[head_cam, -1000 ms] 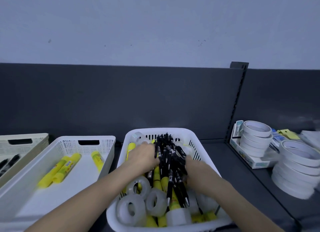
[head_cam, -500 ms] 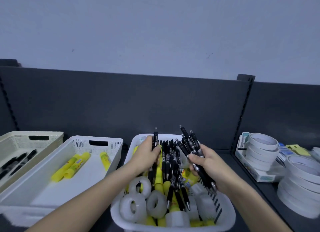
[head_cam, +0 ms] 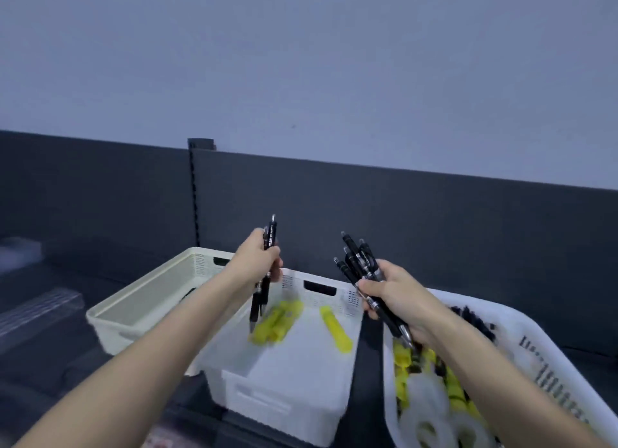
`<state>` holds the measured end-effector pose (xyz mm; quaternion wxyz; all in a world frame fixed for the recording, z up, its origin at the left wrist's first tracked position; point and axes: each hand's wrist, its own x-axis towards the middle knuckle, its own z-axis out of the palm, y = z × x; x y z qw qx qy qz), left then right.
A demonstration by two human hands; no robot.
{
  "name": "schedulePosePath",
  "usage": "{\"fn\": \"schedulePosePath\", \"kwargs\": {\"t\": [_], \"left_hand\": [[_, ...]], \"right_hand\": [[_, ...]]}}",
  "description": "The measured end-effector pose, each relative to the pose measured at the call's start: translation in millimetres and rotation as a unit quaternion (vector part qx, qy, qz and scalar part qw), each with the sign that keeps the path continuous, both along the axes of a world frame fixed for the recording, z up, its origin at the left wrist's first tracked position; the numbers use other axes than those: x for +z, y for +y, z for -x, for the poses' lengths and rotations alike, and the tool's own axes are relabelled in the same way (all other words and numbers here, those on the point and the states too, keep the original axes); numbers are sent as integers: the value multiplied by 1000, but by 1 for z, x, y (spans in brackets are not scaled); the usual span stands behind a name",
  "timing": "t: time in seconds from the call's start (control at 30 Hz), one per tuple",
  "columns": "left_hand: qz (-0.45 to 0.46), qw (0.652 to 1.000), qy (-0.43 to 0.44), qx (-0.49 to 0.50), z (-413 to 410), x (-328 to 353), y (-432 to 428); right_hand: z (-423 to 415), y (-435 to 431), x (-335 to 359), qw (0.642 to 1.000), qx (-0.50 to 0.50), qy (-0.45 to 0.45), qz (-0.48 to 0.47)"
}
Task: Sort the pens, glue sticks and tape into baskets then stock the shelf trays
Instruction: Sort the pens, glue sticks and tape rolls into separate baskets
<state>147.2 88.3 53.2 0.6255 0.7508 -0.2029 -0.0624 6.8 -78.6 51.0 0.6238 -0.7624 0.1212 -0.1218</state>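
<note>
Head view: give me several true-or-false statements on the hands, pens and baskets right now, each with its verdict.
1. The left hand and the right hand each grip black pens. True.
2. The right hand's bundle holds more pens than the left's. True.
3. The middle white basket holds erasers. False: yellow glue sticks lie in it.
4. The right basket is empty. False: tape rolls, more glue sticks and pens lie in it.
</note>
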Motion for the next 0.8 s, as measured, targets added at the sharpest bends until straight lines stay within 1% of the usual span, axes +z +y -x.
{"fn": "schedulePosePath", "kwargs": {"t": [0.13,0.3,0.37,0.5,0.57,0.63,0.73,0.8], "left_hand": [[-85,996,8,36,-61,-7,76],[-174,983,49,8,-120,-22,127],[-208,976,56,3,-137,-33,131],[-278,960,47,-4,-158,-55,129],[-313,949,41,-11,-161,-59,130],[-336,941,36,-20,-165,-61,133],[-328,944,16,-25,-171,-65,138],[-314,948,-11,-43,-170,-67,140]], "right_hand": [[-78,68,-8,998,42,35,-18],[-171,145,-27,995,58,76,-28],[-197,166,-39,994,44,101,-7],[-228,183,-65,988,-20,147,41],[-233,187,-70,982,-24,166,86],[-232,190,-69,967,-3,200,156],[-230,196,-66,916,45,234,321],[-224,199,-61,889,49,226,395]]}}
